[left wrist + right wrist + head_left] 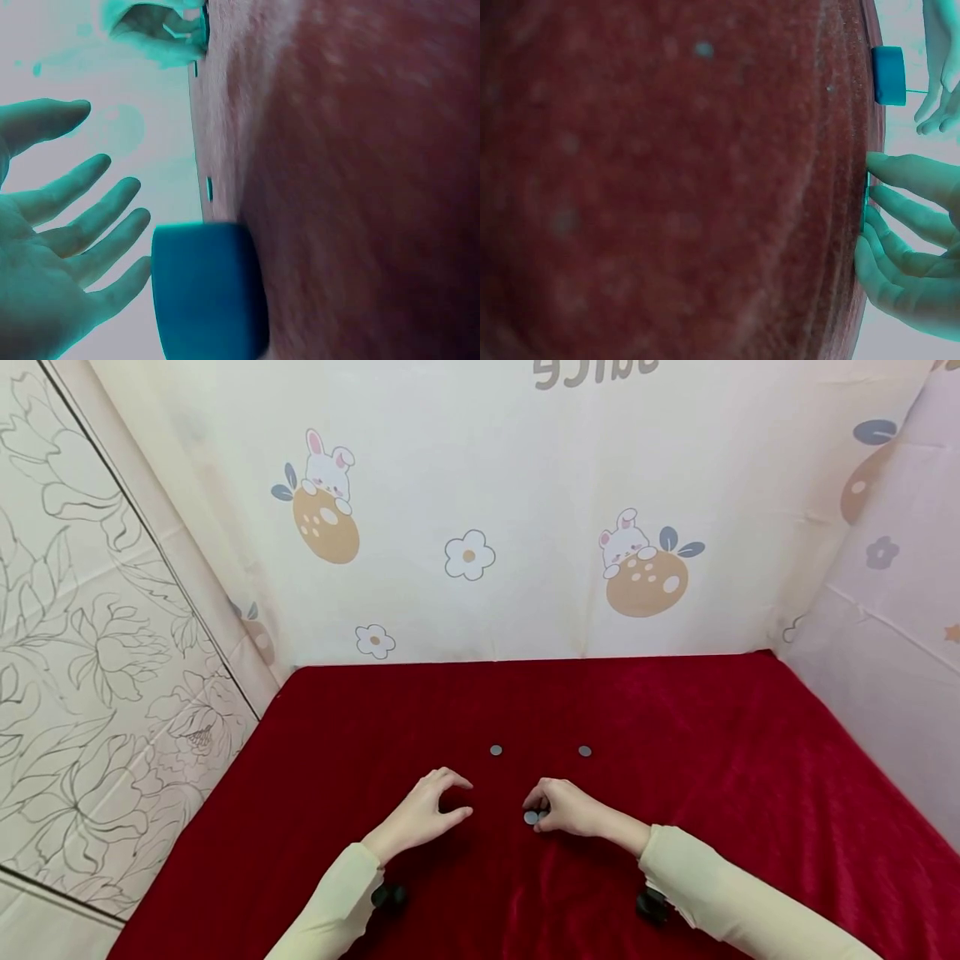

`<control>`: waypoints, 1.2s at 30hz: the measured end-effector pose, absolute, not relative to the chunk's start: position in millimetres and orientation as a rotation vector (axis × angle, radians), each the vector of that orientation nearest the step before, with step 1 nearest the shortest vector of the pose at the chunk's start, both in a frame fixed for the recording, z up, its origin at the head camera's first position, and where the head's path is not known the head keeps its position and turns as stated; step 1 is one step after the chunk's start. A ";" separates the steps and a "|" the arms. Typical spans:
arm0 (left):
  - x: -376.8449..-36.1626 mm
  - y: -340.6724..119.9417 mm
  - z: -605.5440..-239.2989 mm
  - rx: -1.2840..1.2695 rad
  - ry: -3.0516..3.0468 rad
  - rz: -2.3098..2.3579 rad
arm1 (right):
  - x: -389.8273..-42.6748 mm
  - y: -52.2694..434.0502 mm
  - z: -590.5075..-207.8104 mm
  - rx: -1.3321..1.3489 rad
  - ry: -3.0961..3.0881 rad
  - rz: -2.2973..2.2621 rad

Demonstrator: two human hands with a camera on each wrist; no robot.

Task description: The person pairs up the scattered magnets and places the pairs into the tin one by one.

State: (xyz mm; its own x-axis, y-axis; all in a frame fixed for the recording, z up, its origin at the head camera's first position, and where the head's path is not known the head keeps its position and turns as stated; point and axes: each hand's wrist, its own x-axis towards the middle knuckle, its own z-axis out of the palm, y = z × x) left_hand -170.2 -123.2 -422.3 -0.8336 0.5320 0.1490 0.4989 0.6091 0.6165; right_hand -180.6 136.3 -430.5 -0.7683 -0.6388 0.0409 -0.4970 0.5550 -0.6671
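My right hand [568, 806] is low at the cloth right of the middle, its fingertips and thumb curled round a small flat grey disc [531, 817]. A second grey disc [543, 815] shows partly behind the thumb. Seen edge-on in the right wrist view, a disc [866, 199] lies between the fingertips, right at the cloth. My left hand [423, 810] hovers opposite with thumb and fingers spread and nothing held. Beneath its fingers a short blue-looking cylinder [210, 292] stands on the cloth in the left wrist view; I do not make it out in the head view.
Two more grey discs lie farther back, one left disc [496, 750] and one right disc [585, 751]. Red velvet cloth [375, 718] covers the table. A printed curtain [525, 593] bounds the back, with a floral panel [97, 693] on the left.
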 end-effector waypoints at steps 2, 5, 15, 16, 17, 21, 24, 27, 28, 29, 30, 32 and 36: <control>-168.9 -128.4 -423.8 0.874 2.781 1.062 | -180.4 136.6 -431.0 -0.954 2.579 -1.012; -167.5 -136.1 -425.7 0.841 2.794 1.093 | -180.2 137.1 -431.6 -0.943 2.573 -1.025; -163.5 -154.7 -426.8 0.730 2.817 1.181 | -180.4 136.2 -431.7 -0.970 2.587 -1.019; -163.1 -156.2 -427.0 0.719 2.818 1.183 | -180.2 135.8 -431.3 -0.971 2.592 -1.006; -162.5 -157.7 -427.3 0.712 2.819 1.184 | -180.1 135.3 -430.9 -0.975 2.596 -0.993; -161.0 -162.9 -429.6 0.699 2.833 1.174 | -179.5 133.1 -429.0 -0.992 2.607 -0.962; -160.1 -167.0 -431.8 0.683 2.840 1.170 | -179.3 130.2 -426.9 -1.006 2.602 -0.977; -159.9 -171.0 -433.8 0.651 2.831 1.171 | -179.6 125.3 -423.7 -1.012 2.589 -1.025; -159.7 -172.3 -434.3 0.641 2.828 1.171 | -179.9 123.3 -422.5 -1.012 2.586 -1.040; -159.6 -173.4 -434.7 0.634 2.824 1.173 | -180.2 121.1 -421.0 -1.012 2.582 -1.054; -159.5 -174.6 -435.2 0.630 2.822 1.173 | -180.7 118.7 -419.5 -1.013 2.578 -1.066; -158.9 -176.7 -435.5 0.622 2.819 1.176 | -181.7 113.9 -417.0 -1.013 2.575 -1.081; -158.2 -181.2 -436.3 0.624 2.809 1.187 | -183.5 103.7 -412.3 -1.008 2.559 -1.115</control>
